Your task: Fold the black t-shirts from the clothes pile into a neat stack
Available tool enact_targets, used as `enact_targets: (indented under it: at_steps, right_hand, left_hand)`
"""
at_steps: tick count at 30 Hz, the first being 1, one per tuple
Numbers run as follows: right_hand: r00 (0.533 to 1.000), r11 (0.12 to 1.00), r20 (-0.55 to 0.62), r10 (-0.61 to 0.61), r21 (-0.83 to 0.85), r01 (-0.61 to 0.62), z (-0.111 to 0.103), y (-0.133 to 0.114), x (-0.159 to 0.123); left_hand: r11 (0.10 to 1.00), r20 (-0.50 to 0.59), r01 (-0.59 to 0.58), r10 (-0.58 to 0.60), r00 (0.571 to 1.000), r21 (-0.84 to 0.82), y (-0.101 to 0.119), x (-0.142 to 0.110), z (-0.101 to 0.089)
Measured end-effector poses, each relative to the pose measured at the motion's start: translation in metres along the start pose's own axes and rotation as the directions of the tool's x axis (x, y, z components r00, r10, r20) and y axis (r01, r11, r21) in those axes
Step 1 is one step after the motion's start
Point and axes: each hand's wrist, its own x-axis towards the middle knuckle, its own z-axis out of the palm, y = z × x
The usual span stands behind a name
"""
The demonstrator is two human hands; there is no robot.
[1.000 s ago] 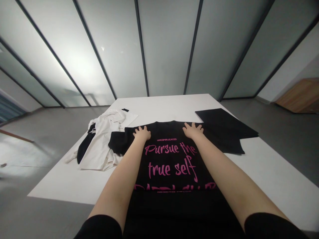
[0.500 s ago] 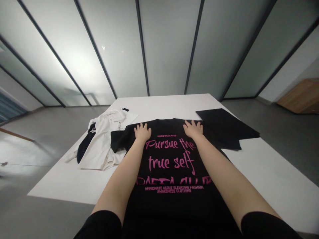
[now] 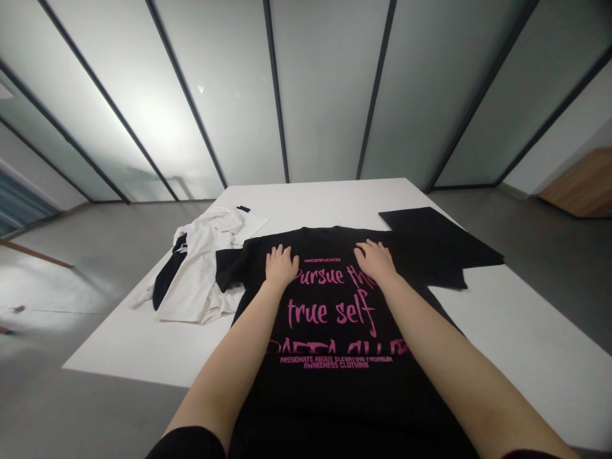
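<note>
Left hand [image 3: 281, 266]: you have it released, palm flat on the shirt at 11 o'clock, fingers slightly spread, grasping nothing.
Right hand [image 3: 376, 261]: also open and pressed flat at 1 o'clock, apparently smoothing the cloth, not pinching it.
Black T-shirt [image 3: 329, 395]: spread at 12 o'clock, pink lettering up, collar away from you, probably laid flat so your palms can even it out.
White table [image 3: 143, 344]: it carries everything here, giving the shirt a broad, flat surface.
White garment [image 3: 201, 280]: crumpled at 10 o'clock, just beside the shirt's sleeve, a black strip [image 3: 168, 280] lying across it.
Folded black cloth [image 3: 440, 233]: a flat piece at 2 o'clock, against the shirt's other sleeve.
</note>
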Motion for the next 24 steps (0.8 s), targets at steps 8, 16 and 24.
enact_targets:
  at_steps: [8,16,24]
  right_hand:
    - [0.999,0.999,0.05,-0.014,-0.041,0.016,-0.002,0.005,0.003]
    - [0.996,0.998,0.089,-0.003,-0.059,0.008,-0.004,0.016,0.01]
    - [0.991,0.991,0.061,0.118,-0.078,-0.113,-0.01,0.039,0.018]
  left_hand:
    - [1.0,0.049,0.023,-0.023,0.999,0.018,-0.02,0.011,-0.003]
    - [0.998,0.119,0.043,-0.048,0.992,0.045,-0.047,0.032,-0.01]
    - [0.988,0.075,0.142,-0.147,0.986,0.068,-0.057,0.036,-0.014]
